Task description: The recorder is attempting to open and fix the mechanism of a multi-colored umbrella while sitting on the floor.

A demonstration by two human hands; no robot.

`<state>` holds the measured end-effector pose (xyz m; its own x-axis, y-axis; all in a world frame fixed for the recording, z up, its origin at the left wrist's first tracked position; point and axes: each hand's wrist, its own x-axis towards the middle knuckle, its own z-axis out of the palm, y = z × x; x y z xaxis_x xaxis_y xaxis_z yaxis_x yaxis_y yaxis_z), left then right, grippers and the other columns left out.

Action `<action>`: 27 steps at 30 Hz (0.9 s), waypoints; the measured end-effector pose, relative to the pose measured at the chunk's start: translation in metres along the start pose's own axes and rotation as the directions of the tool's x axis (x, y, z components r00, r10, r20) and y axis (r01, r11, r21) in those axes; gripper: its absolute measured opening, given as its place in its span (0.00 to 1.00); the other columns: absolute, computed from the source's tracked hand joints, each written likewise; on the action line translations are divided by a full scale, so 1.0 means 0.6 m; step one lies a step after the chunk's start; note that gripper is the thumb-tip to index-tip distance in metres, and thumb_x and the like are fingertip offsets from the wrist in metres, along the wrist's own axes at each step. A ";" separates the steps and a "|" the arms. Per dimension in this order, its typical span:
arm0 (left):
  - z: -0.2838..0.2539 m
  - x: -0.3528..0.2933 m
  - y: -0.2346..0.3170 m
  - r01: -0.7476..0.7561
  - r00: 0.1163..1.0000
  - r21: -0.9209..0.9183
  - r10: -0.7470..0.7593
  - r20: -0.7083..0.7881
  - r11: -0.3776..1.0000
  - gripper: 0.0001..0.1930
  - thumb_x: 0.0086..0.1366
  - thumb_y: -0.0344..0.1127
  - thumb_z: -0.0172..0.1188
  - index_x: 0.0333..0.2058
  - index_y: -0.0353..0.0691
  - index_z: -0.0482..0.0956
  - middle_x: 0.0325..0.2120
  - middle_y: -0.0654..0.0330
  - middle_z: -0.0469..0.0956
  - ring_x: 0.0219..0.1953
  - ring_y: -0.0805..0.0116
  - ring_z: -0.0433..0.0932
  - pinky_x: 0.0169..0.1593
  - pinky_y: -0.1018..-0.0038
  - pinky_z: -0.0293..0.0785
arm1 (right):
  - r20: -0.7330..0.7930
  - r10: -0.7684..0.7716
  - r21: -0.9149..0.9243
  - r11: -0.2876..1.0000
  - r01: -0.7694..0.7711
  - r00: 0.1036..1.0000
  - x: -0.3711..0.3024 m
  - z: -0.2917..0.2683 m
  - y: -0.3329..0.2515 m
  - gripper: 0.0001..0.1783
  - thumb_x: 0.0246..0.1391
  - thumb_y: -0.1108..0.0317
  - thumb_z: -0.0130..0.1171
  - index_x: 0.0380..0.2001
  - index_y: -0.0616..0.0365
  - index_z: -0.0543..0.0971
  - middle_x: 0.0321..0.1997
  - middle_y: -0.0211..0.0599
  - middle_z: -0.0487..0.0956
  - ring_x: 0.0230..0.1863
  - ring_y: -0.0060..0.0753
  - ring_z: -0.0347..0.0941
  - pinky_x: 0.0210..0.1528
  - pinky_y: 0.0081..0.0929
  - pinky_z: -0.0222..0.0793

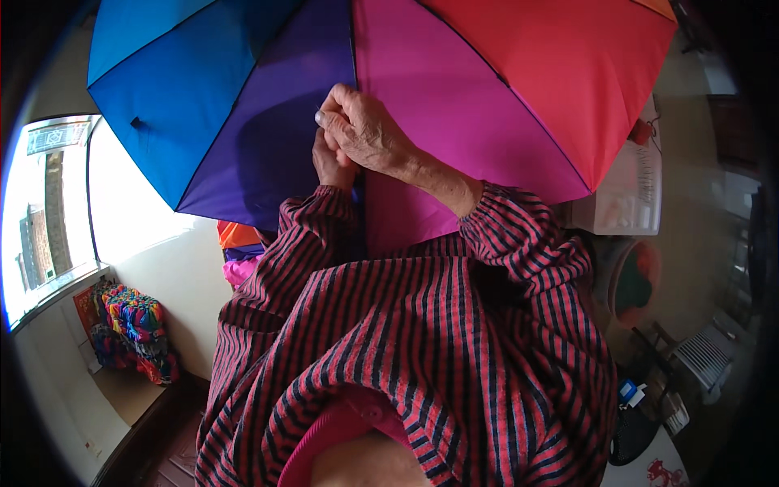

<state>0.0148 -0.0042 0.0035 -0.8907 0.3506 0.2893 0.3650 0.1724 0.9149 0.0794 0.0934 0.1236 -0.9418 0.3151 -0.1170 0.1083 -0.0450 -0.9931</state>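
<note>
An open multicoloured umbrella [454, 154] spreads in front of me, with blue, purple, pink and red panels and dark ribs between them. Both hands meet over the dark rib between the purple and pink panels. My right hand [369, 134] comes in from the right, thumb and fingers pinched together; whatever is between them is too small to name. Just below it, my left hand [331, 169] is raised with its fingers curled closed. The right hand partly covers those fingers and hides what they grip.
On the left, a bundle of colourful yarn-like material [136, 325] stands by the wall under a bright window [49, 203]. Folded bright cloth [239, 252] shows beneath the umbrella. To the right are a translucent plastic bin [621, 199], a round tub [637, 280] and a slatted stool [704, 353].
</note>
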 end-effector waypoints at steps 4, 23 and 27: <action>-0.009 -0.008 -0.054 -0.191 0.964 0.306 0.119 0.238 0.933 0.13 0.54 0.33 0.62 0.37 0.36 0.74 0.22 0.59 0.79 0.23 0.64 0.78 0.28 0.62 0.73 | -0.086 -0.510 -0.430 0.794 0.430 0.856 0.024 0.013 0.008 0.04 0.54 0.72 0.51 0.30 0.59 0.69 0.22 0.48 0.77 0.23 0.49 0.76 0.25 0.40 0.71; -0.031 0.040 0.000 0.708 0.668 -0.499 -0.704 0.241 0.500 0.03 0.58 0.29 0.57 0.27 0.37 0.75 0.17 0.62 0.73 0.13 0.75 0.66 0.15 0.80 0.57 | 0.244 -0.205 -0.932 0.222 0.288 0.948 0.081 0.014 0.128 0.07 0.46 0.64 0.56 0.25 0.54 0.80 0.24 0.45 0.80 0.32 0.46 0.79 0.30 0.41 0.72; -0.024 0.040 0.004 0.701 0.704 -0.354 -0.682 0.198 0.620 0.04 0.58 0.29 0.57 0.26 0.37 0.73 0.15 0.62 0.72 0.13 0.74 0.65 0.15 0.79 0.58 | 0.155 -0.174 -0.889 0.405 0.214 0.973 0.099 -0.015 0.149 0.06 0.45 0.67 0.57 0.24 0.56 0.79 0.22 0.44 0.79 0.28 0.42 0.78 0.28 0.39 0.72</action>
<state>-0.0093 -0.0087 0.0168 -0.8220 0.3116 -0.4767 -0.4939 0.0267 0.8691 0.0357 0.1165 0.0278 -0.9841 0.1673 0.0601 0.1250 0.8917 -0.4349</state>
